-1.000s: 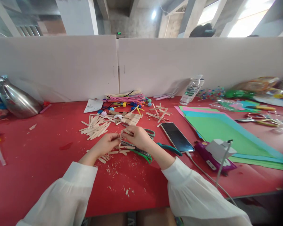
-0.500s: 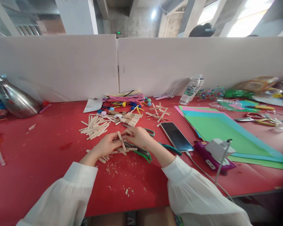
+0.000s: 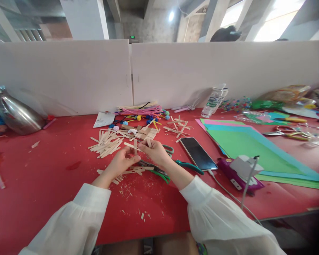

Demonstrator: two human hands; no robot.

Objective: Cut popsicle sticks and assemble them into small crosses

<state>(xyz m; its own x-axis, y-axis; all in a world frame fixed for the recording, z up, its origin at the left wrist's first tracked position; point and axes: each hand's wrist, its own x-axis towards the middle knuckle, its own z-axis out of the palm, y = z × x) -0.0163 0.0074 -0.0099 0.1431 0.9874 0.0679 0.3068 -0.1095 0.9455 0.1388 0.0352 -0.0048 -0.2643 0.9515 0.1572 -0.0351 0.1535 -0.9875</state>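
Note:
My left hand is closed on a wooden craft stick that points upward between thumb and fingers. Another craft stick crosses it at an angle, reaching toward my right hand. That hand is closed too, with a short stick end showing above its fingers. Whether the sticks are joined I cannot tell. Beneath the hands lie several loose craft sticks and green-handled scissors. Just beyond is a pile of craft sticks.
A phone with a cable lies right of my hands, near teal-handled pliers and a purple power strip. Coloured paper covers the right side. A water bottle and pipe cleaners are by the partition; a steel jug stands left.
The sticks between my hands have turned: one now stands upright and the other slants across it toward the left. My right hand has shifted slightly up and left.

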